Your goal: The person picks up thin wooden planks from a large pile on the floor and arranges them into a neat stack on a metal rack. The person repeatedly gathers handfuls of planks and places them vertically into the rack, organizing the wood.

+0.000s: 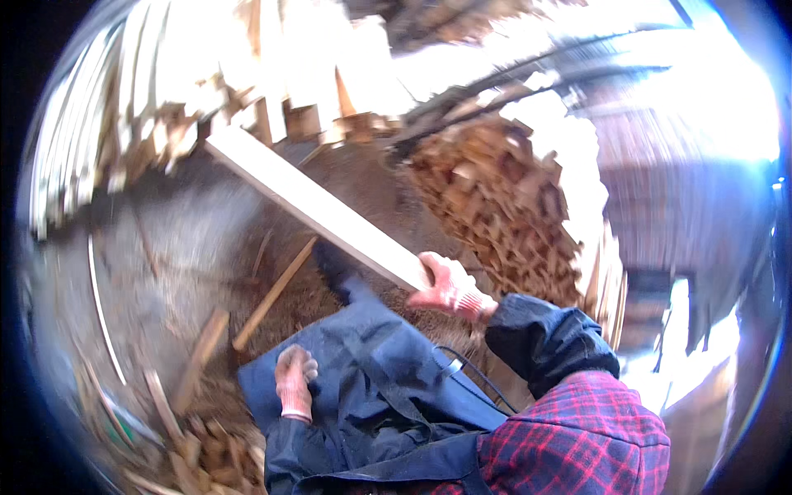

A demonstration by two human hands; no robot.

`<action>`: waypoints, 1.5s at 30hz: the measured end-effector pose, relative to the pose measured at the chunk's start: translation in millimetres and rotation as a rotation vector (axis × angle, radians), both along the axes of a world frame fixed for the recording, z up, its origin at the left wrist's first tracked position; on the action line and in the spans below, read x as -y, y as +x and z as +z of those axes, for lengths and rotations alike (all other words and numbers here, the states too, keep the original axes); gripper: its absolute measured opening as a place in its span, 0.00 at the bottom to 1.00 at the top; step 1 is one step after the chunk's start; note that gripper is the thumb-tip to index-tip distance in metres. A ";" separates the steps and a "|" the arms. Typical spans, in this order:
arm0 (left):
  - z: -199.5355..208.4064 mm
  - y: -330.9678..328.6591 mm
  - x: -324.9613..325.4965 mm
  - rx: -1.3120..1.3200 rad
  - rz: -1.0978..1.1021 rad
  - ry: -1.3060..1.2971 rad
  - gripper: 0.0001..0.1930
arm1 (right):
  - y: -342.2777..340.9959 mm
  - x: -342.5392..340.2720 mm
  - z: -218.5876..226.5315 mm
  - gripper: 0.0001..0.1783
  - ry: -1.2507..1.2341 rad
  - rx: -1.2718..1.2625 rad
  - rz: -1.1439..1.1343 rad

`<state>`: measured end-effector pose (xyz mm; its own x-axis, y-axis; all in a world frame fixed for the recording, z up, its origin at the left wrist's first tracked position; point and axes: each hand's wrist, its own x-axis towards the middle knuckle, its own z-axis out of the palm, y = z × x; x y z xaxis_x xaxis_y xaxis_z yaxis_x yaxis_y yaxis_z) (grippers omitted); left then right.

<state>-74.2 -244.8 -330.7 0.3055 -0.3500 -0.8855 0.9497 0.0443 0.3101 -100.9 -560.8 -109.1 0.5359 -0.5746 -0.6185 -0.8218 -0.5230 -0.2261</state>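
Pale board (pixel 318 210) in the gloved right hand (pixel 445 282), stacked wood (pixel 495 198) nearby.

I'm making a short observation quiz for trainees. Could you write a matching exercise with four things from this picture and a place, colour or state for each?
Things
1. Right hand
2. Left hand
3. Long board
4. Right upper sleeve

Descriptions
A. Red and dark checks
B. Over the blue apron, apart from the wood
C. Gripping one end of a piece of wood
D. Pale, slanting toward the upper left

Right pairs: 1-C, 2-B, 3-D, 4-A
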 end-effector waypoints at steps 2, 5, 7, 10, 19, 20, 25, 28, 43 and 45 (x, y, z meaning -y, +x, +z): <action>20.6 9.9 10.4 0.055 -0.229 0.037 0.19 | -84.2 9.1 25.9 0.45 0.005 0.119 -0.251; 65.9 -0.3 31.7 0.101 -0.473 0.032 0.19 | -195.1 -12.6 68.9 0.43 -0.154 0.297 -0.619; 84.4 -23.5 37.9 0.068 -0.553 0.031 0.20 | -263.7 -31.9 92.8 0.35 -0.218 0.495 -0.914; 74.2 -43.1 56.4 0.000 -0.592 0.011 0.20 | -289.4 2.2 115.8 0.31 -0.270 0.706 -1.115; 155.5 2.7 116.1 0.232 -0.518 0.106 0.21 | -41.7 199.3 191.8 0.22 0.007 0.677 -1.170; 118.1 -16.0 100.9 0.303 -0.578 0.178 0.22 | -45.8 207.1 169.1 0.22 -0.095 0.690 -0.914; 117.3 -54.8 67.3 0.289 -0.353 0.377 0.25 | -29.3 157.6 17.9 0.24 0.094 0.524 -0.050; 115.3 -78.1 25.8 0.180 -0.215 0.369 0.27 | 14.0 78.1 -35.8 0.25 0.434 0.220 0.082; 29.5 -78.0 -218.6 0.033 0.894 0.437 0.21 | 168.7 -378.8 -313.3 0.40 -0.063 -0.300 1.362; 9.0 -56.8 -217.3 -0.045 0.898 0.289 0.23 | 177.7 -398.2 -388.2 0.45 -0.066 -0.145 1.496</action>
<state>-131.0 -27.5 -321.7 0.3176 0.2350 -0.9187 0.6090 0.6920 0.3875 76.8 -162.6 -497.3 0.5749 0.4043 -0.7114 0.4524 -0.8815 -0.1353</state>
